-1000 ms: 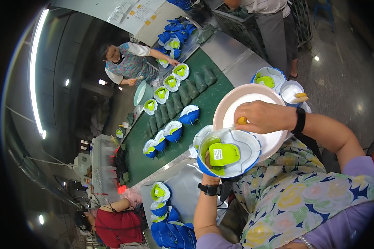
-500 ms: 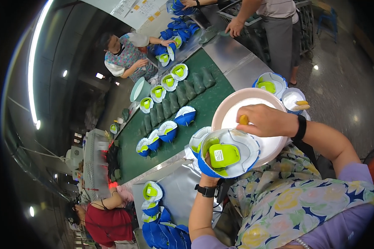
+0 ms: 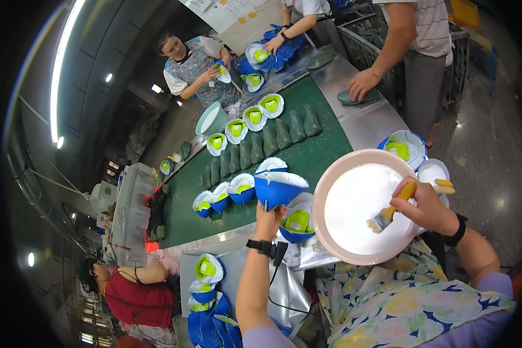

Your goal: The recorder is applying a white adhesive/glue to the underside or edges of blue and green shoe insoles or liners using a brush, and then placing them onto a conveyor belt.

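Observation:
My left hand (image 3: 267, 221) grips a blue shoe upper (image 3: 279, 191) from below, its white-lined rim up, over the near side of the green belt at the end of a row of similar uppers. In my right hand (image 3: 434, 210) is a paintbrush (image 3: 390, 210) with a yellow handle. Its bristles point down at the white liquid (image 3: 354, 200) in a pink basin (image 3: 321, 223); whether they dip into it I cannot tell. Another upper (image 3: 297, 221) with a lime-green inside sits beside the basin, just right of my left hand.
The green belt (image 3: 325, 136) carries dark green foot-shaped forms (image 3: 269, 141) and more uppers. A white tub (image 3: 432, 172) with a yellow-handled brush and an upper (image 3: 405, 148) stand beyond the basin. Stacked uppers (image 3: 207, 268) lie at lower left. Co-workers work around the belt.
My left hand has carried the upper from the basin's near edge leftward and away, over the belt. My right hand has moved from above the upper to the basin with the brush.

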The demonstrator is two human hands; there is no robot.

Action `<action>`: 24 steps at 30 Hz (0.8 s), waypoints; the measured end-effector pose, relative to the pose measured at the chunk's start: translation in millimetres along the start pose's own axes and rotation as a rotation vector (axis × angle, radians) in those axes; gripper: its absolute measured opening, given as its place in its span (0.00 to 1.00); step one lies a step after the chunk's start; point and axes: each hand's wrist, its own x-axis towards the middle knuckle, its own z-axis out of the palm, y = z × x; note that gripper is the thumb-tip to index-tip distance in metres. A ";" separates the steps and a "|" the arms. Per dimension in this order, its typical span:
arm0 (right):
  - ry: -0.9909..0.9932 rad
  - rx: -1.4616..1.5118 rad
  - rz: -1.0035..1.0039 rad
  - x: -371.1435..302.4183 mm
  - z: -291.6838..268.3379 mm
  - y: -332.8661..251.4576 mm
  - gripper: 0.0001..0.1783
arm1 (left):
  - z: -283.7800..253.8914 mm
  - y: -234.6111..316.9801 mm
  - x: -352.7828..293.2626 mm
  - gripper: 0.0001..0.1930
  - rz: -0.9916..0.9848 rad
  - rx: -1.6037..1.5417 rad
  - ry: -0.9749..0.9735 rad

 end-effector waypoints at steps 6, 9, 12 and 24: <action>0.009 0.022 0.129 -10.4 -2.4 15.5 0.11 | 36.3 -5.2 78.3 0.10 -0.194 -0.096 -0.043; 0.003 -0.014 0.116 -11.0 4.6 20.0 0.11 | 30.0 -21.8 128.2 0.15 -0.183 -0.151 -0.104; -0.029 -0.054 0.123 -7.3 11.3 25.8 0.11 | -5.8 -47.9 158.8 0.41 -0.382 -0.004 0.062; -0.053 0.123 0.173 -13.8 19.6 34.5 0.14 | -53.9 40.4 -6.6 0.26 0.064 0.503 0.168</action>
